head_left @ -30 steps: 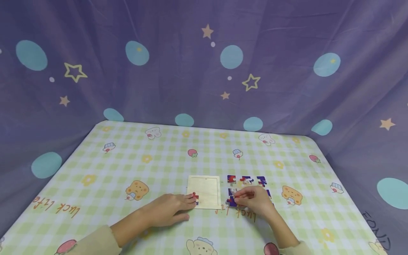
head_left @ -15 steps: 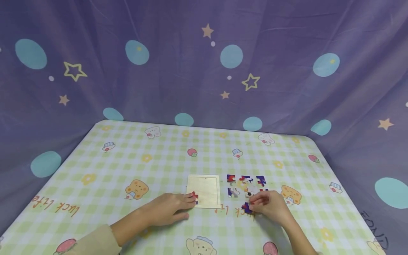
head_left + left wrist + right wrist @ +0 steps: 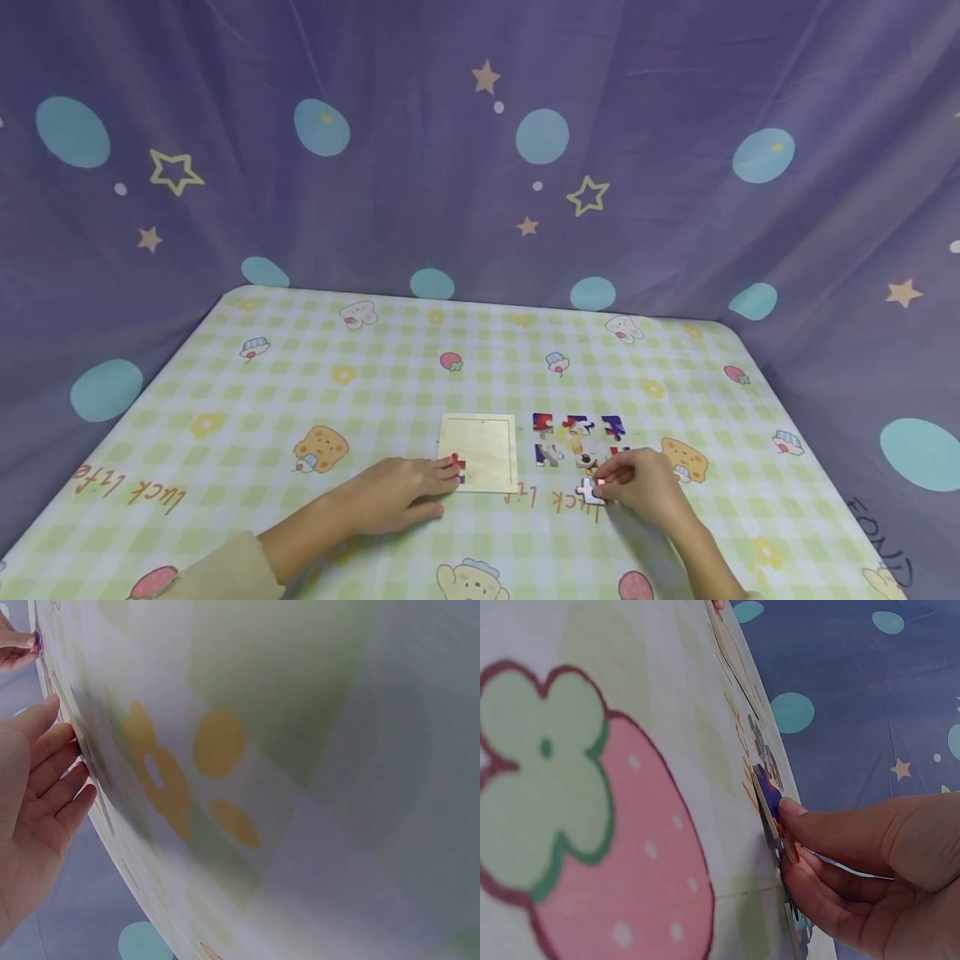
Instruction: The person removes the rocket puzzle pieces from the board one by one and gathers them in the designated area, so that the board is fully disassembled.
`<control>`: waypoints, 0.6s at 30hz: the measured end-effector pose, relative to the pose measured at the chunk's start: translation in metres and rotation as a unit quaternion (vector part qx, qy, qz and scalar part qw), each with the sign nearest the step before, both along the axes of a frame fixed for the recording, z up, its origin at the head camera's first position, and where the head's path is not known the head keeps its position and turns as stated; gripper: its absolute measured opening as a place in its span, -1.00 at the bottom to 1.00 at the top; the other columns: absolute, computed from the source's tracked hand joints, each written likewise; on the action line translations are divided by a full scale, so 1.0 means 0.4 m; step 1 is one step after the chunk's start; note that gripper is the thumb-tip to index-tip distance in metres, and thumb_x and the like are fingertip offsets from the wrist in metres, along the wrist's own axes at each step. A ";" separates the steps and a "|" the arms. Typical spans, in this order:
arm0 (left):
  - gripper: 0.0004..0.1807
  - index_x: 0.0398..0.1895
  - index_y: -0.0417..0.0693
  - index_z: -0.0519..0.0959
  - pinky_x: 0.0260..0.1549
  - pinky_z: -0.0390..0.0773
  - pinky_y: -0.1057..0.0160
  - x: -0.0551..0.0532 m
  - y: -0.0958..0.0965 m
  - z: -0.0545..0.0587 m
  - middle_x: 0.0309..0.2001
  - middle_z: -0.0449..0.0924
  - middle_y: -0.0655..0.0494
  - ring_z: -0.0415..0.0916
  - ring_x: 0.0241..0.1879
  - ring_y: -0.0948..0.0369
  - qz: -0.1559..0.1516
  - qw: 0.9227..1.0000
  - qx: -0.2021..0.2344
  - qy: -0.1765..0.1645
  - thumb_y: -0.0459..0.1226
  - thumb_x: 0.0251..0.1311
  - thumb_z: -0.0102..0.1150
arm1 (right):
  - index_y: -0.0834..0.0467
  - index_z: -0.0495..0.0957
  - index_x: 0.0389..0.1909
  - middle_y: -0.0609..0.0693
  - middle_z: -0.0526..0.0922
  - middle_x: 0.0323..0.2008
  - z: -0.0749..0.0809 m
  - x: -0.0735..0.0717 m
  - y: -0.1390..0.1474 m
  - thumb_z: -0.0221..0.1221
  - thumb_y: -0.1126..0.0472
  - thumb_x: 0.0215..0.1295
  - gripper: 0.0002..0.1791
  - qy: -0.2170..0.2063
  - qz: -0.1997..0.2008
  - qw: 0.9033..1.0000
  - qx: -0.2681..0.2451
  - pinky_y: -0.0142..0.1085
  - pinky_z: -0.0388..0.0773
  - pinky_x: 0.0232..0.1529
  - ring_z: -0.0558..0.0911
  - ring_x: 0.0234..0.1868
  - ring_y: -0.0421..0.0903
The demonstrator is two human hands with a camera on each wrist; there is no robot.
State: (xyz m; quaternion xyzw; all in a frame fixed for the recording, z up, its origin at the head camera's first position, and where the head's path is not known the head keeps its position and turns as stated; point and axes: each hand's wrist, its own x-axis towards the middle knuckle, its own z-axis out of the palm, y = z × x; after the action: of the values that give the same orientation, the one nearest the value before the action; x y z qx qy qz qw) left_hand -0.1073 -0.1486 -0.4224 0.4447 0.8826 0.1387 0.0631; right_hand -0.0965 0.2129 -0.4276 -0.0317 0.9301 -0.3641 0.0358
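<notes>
A pale wooden puzzle tray lies on the tablecloth, one red and blue puzzle piece in its lower left corner. My left hand rests its extended fingers on the tray's left edge, partly over that piece. Between thumb and fingers, my right hand pinches another jigsaw piece to the right of the tray. That piece looks pale with glare in the head view, while the right wrist view shows blue on the held piece. In the left wrist view, the left hand has its fingers at the tray's edge.
Several loose pieces lie in rows right of the tray, among them a red and blue one, a dark blue one and a white and blue one. A checked tablecloth covers the table; a purple curtain hangs behind.
My right hand has moved right and slightly nearer with the puzzle piece, away from the lower left of the group. The piece's face has turned from dark blue to pale. The left hand stays put.
</notes>
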 end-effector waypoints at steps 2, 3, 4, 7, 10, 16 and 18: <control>-0.56 0.21 -0.06 0.51 0.21 0.53 0.07 0.000 -0.001 0.000 0.25 0.50 0.08 0.45 0.29 0.13 -0.002 1.000 0.002 0.004 -0.09 0.34 0.07 | 0.16 0.70 -0.49 -0.07 0.69 -0.58 -0.001 -0.001 0.000 0.46 0.33 -0.13 -0.86 0.002 0.002 1.000 0.000 -0.51 0.52 -0.55 0.56 -0.59 -0.33; -0.56 0.21 -0.06 0.51 0.21 0.53 0.07 0.000 -0.001 -0.001 0.25 0.50 0.08 0.46 0.28 0.13 -0.003 1.000 0.003 0.006 -0.09 0.34 0.07 | 0.16 0.70 -0.49 -0.07 0.69 -0.58 -0.001 -0.001 0.001 0.46 0.33 -0.13 -0.86 0.001 0.002 1.000 0.000 -0.51 0.52 -0.54 0.56 -0.58 -0.32; -0.56 0.21 -0.06 0.51 0.21 0.53 0.06 0.000 -0.001 0.000 0.25 0.50 0.08 0.46 0.28 0.13 -0.004 1.000 0.005 0.007 -0.10 0.34 0.07 | 0.16 0.69 -0.49 -0.07 0.69 -0.58 -0.001 -0.001 0.001 0.46 0.34 -0.13 -0.86 0.000 0.001 1.000 -0.001 -0.51 0.53 -0.54 0.57 -0.58 -0.32; -0.57 0.21 -0.06 0.52 0.20 0.54 0.05 0.001 -0.002 0.000 0.26 0.50 0.07 0.46 0.28 0.12 -0.005 1.000 0.007 0.009 -0.10 0.34 0.07 | 0.17 0.70 -0.48 -0.06 0.70 -0.57 -0.003 -0.003 0.000 0.46 0.35 -0.13 -0.84 -0.001 0.000 1.000 -0.004 -0.51 0.54 -0.54 0.58 -0.58 -0.30; -0.57 0.21 -0.06 0.52 0.20 0.54 0.05 0.002 -0.002 0.001 0.26 0.50 0.07 0.46 0.28 0.12 -0.005 1.000 0.007 0.008 -0.10 0.33 0.07 | 0.17 0.70 -0.47 -0.06 0.70 -0.57 -0.004 -0.005 0.000 0.46 0.35 -0.15 -0.83 -0.001 -0.003 1.000 -0.005 -0.50 0.54 -0.54 0.59 -0.58 -0.29; -0.57 0.20 -0.07 0.52 0.20 0.54 0.05 0.001 -0.001 -0.002 0.26 0.50 0.07 0.46 0.28 0.12 -0.008 1.000 0.009 0.009 -0.10 0.34 0.07 | 0.17 0.69 -0.47 -0.05 0.71 -0.56 -0.006 -0.007 -0.001 0.47 0.36 -0.16 -0.82 0.002 -0.012 1.000 -0.007 -0.51 0.54 -0.54 0.61 -0.56 -0.27; -0.57 0.20 -0.07 0.52 0.20 0.54 0.05 0.001 -0.002 -0.003 0.26 0.50 0.07 0.46 0.28 0.12 -0.008 1.000 0.011 0.010 -0.10 0.34 0.07 | 0.18 0.69 -0.47 -0.05 0.71 -0.55 -0.005 -0.007 -0.002 0.47 0.36 -0.17 -0.81 0.001 -0.014 1.000 -0.008 -0.51 0.55 -0.54 0.61 -0.55 -0.26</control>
State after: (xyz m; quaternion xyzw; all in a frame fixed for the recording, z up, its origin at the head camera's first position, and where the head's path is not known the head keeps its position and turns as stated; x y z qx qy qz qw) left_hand -0.1068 -0.1493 -0.4237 0.4539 0.8781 0.1430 0.0505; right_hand -0.0993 0.2120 -0.4297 -0.0190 0.9275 -0.3721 0.0298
